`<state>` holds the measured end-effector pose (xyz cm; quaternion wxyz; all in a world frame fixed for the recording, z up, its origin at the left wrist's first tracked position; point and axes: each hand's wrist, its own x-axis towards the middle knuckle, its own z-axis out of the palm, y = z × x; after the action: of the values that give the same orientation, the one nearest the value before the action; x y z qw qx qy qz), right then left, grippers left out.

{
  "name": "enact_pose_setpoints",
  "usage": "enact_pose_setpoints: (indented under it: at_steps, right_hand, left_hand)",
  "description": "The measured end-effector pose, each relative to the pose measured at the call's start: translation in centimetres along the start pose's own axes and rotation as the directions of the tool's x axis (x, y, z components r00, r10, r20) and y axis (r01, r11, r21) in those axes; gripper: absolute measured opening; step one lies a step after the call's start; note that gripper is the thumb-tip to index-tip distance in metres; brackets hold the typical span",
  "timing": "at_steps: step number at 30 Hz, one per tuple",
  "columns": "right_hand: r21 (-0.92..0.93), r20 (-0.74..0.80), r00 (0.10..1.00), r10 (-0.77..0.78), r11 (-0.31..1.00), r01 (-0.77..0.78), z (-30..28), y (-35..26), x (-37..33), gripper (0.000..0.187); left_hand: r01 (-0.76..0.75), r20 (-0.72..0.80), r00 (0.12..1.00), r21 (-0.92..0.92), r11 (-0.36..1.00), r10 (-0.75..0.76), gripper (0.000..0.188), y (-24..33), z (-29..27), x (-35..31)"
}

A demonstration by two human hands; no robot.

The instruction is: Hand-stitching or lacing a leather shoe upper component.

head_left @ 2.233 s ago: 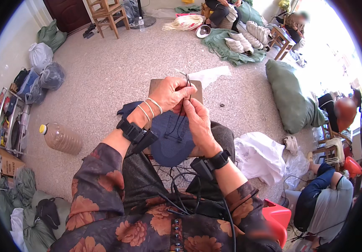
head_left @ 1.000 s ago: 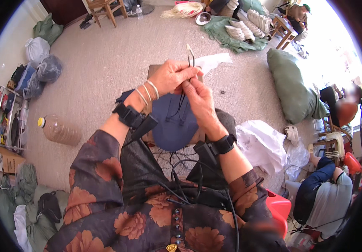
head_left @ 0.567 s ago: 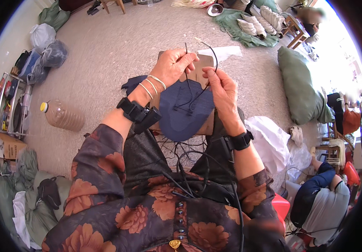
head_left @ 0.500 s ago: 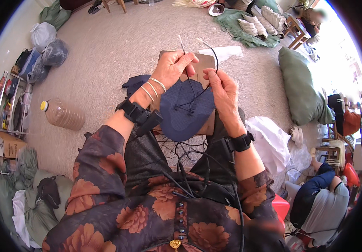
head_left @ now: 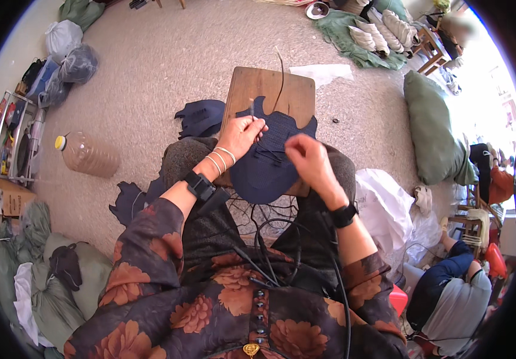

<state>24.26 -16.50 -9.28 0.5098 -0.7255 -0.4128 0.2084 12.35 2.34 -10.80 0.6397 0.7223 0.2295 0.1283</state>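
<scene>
A navy fabric shoe upper [head_left: 264, 182] lies spread on a wooden board [head_left: 298, 90] at my knees. Between thumb and fingers, my left hand [head_left: 243, 133] pinches a black shoelace over the upper, its pale tip poking up past the fingers. The lace's other end [head_left: 282, 78] runs loose across the board toward its far edge. Dark strands of lace cross the middle of the upper. My right hand [head_left: 316, 167] hovers at the upper's right side, fingers curled and smeared by motion; whether anything is in them is hidden.
Another navy upper [head_left: 201, 116] sits left of the board, and more navy pieces [head_left: 131, 200] lie by my left thigh. A large jug with a yellow cap [head_left: 90, 155] stands on the floor at left. A green sack [head_left: 431, 128] and white bag [head_left: 383, 203] lie at right; a person [head_left: 461, 299] sits lower right.
Both hands have come down toward the upper. The right hand has let go of its lace end, which now lies over the board. My left hand still grips the other end.
</scene>
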Motion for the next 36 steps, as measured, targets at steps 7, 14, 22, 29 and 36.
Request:
enact_pose_setpoints:
  at_steps: [7, 14, 22, 29, 36]
  right_hand:
    - [-0.323, -0.062, 0.991, -0.117, 0.942, 0.091, 1.8, -0.6, -2.1, 0.009]
    - [-0.342, -0.001, 0.998, 0.063, 0.938, -0.060, 0.4, -1.2, -3.9, 0.010]
    - [-0.476, 0.045, 0.992, -0.122, 0.870, 0.129, 1.3, -0.9, -3.0, 0.007]
    - [-0.609, 0.134, 0.986, -0.101, 0.776, 0.163, 1.8, -0.3, -2.7, 0.006]
    - [-0.590, 0.079, 0.991, -0.106, 0.797, 0.132, 2.4, 0.1, -2.3, 0.007]
  left_hand:
    - [-0.022, 0.024, 1.000, 0.158, 0.987, 0.019, 0.034, -1.7, 0.5, 0.6]
    - [0.133, 0.007, 0.991, -0.118, 0.984, -0.133, 0.036, -0.1, -0.8, 0.0]
    - [-0.046, 0.109, 0.993, 0.106, 0.993, 0.035, 0.018, -1.5, -0.6, -0.6]
    - [-0.361, 0.089, 0.927, 0.476, 0.802, 0.365, 0.035, -2.5, 0.9, -4.3]
    - [-0.343, 0.008, 0.919, 0.505, 0.792, 0.394, 0.036, -2.7, 1.7, -4.9]
